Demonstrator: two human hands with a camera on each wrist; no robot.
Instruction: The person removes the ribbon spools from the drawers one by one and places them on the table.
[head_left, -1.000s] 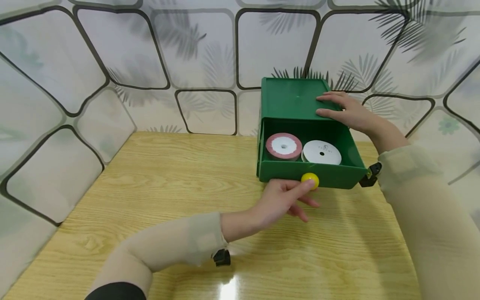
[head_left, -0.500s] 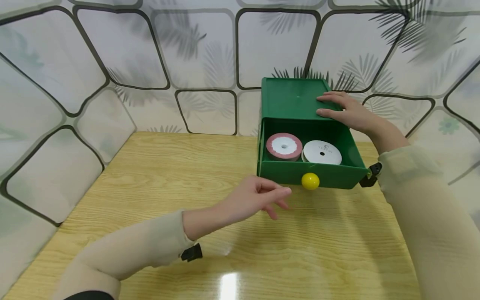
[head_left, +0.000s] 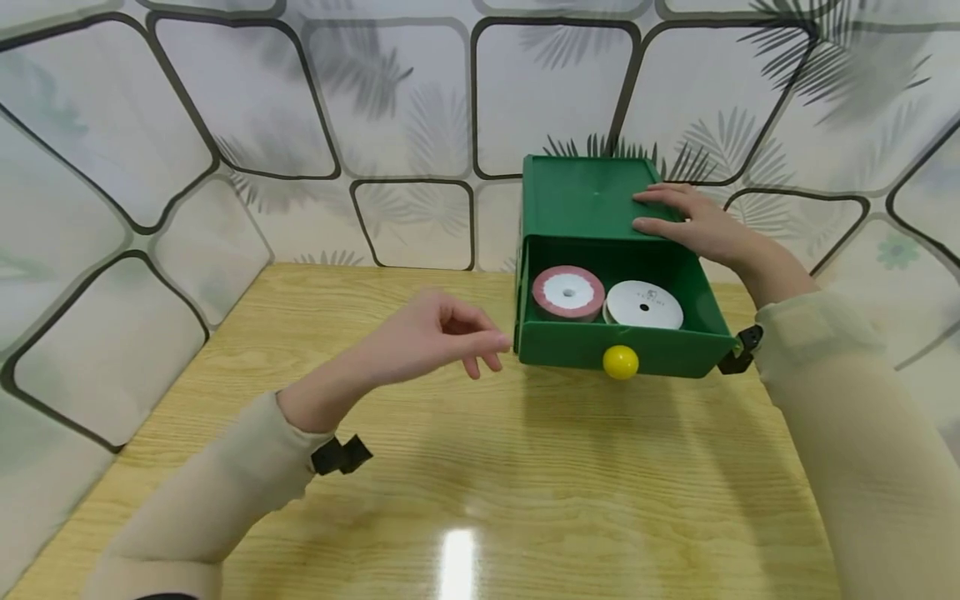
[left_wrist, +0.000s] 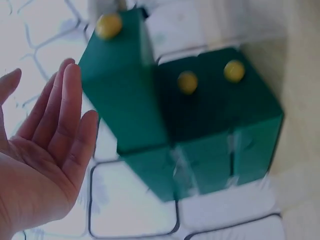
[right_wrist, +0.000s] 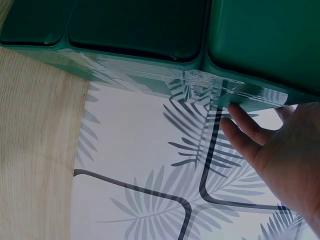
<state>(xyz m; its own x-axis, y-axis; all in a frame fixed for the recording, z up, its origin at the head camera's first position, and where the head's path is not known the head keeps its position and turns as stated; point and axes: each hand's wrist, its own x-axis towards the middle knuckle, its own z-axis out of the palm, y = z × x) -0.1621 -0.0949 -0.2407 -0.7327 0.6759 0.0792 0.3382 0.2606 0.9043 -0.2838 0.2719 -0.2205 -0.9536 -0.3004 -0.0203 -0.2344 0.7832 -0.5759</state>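
Observation:
A green drawer cabinet (head_left: 581,196) stands against the back wall, its top drawer (head_left: 558,343) pulled out. A yellow knob (head_left: 621,362) sits on that drawer's front. Inside lie a pink-edged ribbon spool (head_left: 551,290) and a white spool (head_left: 662,310), side by side. My right hand (head_left: 701,223) rests on the right part of the cabinet top with fingers extended; its palm shows in the right wrist view. Left of the cabinet, my left hand (head_left: 416,337) is in the air, fingers loosely bent and holding nothing; in the left wrist view its fingers look nearly straight.
Two lower drawers with yellow knobs (left_wrist: 187,82) stay pushed in, blurred in the left wrist view. Clear tape (right_wrist: 192,82) runs along the cabinet's side. Leaf-patterned covering (head_left: 405,108) rises behind the wooden table (head_left: 375,517).
My left hand has let go of the yellow knob and moved left, then up beside the cabinet. The drawer, the spools and my right hand have stayed in place.

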